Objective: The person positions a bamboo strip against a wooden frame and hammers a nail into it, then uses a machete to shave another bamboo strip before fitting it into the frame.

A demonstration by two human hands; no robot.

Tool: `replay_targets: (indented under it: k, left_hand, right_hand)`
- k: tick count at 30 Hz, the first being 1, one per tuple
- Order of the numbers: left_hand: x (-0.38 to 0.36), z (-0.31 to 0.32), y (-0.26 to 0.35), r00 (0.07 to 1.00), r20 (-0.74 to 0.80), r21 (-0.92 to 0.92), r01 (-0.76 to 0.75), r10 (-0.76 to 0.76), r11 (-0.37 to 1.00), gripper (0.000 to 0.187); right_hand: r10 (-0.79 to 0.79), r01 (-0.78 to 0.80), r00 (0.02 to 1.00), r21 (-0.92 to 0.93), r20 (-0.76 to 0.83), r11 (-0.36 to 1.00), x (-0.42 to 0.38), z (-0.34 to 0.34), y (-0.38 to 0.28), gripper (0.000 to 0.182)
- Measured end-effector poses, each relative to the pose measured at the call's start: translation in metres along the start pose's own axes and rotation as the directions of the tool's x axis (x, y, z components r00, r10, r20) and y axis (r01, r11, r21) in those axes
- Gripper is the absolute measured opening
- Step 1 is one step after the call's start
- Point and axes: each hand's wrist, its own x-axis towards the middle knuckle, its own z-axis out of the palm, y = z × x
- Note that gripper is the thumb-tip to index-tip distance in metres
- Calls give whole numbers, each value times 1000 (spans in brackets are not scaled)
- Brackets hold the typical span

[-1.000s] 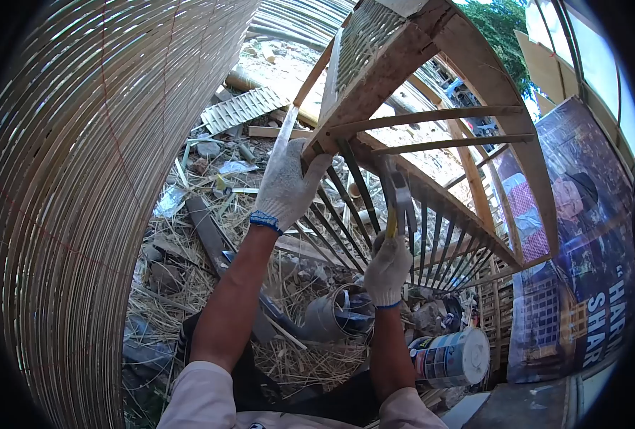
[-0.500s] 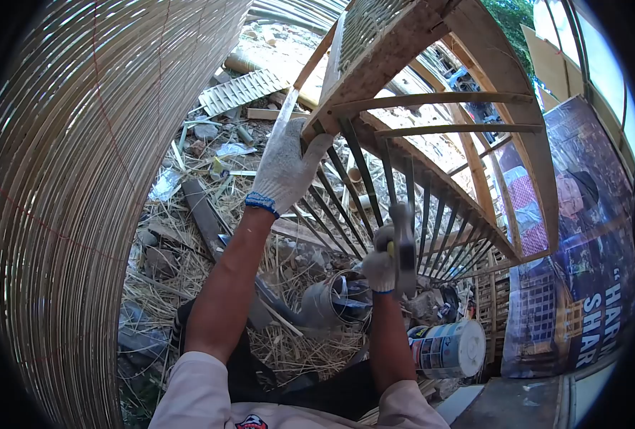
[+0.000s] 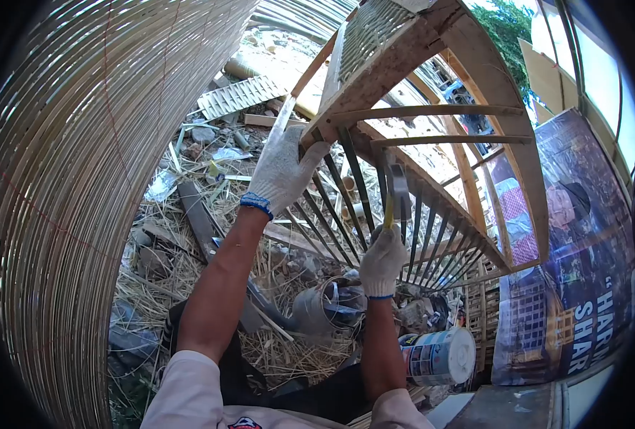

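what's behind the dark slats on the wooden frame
Littered ground shows through the gaps between the dark slats; whatever lies directly behind them, the right hand or the hammer is covered.

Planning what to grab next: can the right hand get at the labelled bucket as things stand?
Probably, once free: the right hand grips a hammer, but the bucket shows beside the right forearm, nothing visible between.

Cut off at top: brown, dark-slatted wooden frame (image 3: 382,80). Blurred: steel head of yellow-handled hammer (image 3: 399,184). Partly hidden behind frame: white-gloved left hand (image 3: 283,170). Too small to read: fine print on white-lidded bucket (image 3: 439,356).
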Motion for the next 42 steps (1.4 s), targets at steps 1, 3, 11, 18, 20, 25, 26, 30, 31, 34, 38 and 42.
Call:
replay_targets:
  k: [1,3,11,18,20,25,26,30,31,34,38,42]
  left_hand:
    - [-2,1,-2,1000,18,-89,10,-9,996,50]
    - [1,-1,2,1000,3,-55,12,-12,998,50]
    - [-1,1,-7,999,30,11,-16,16,1000,59]
    - [-2,-4,7,991,118,-55,63,-56,997,59]
    - [1,-2,2,998,50,-19,40,-39,999,53]
    - [-3,2,-2,999,32,-39,15,-14,999,54]
    - [-7,2,-1,999,49,-42,24,-22,999,54]
    - [2,-5,9,997,40,-116,74,-69,991,53]
    - [2,-7,6,996,69,-53,65,-61,996,54]
    - [-2,0,2,996,74,-23,44,-42,999,52]
    - [-5,1,5,995,54,-112,85,-80,990,50]
    - [-1,2,1,999,30,-44,15,-14,999,51]
  right_hand:
    - [9,-7,1000,155,-8,988,-7,-2,8,67]
    - [-254,264,962,109,-99,958,-1,-2,5,58]
    - [-54,53,998,24,29,998,4,-8,-1,59]
    - [-42,52,995,-105,93,993,11,16,10,46]
    - [43,-41,997,-34,61,999,2,7,-10,53]
    - [-281,303,950,189,-135,934,-5,11,18,42]
    - [-251,256,965,63,-78,964,-2,15,18,44]
    - [11,-11,1000,14,15,1000,11,13,-15,50]
    - [-1,1,1000,91,-1,996,11,10,-22,50]
    - [-105,116,991,127,-88,985,-1,7,-10,50]
    - [-60,70,995,-132,74,989,7,22,17,30]
    - [62,-61,998,183,-2,981,1,11,0,65]
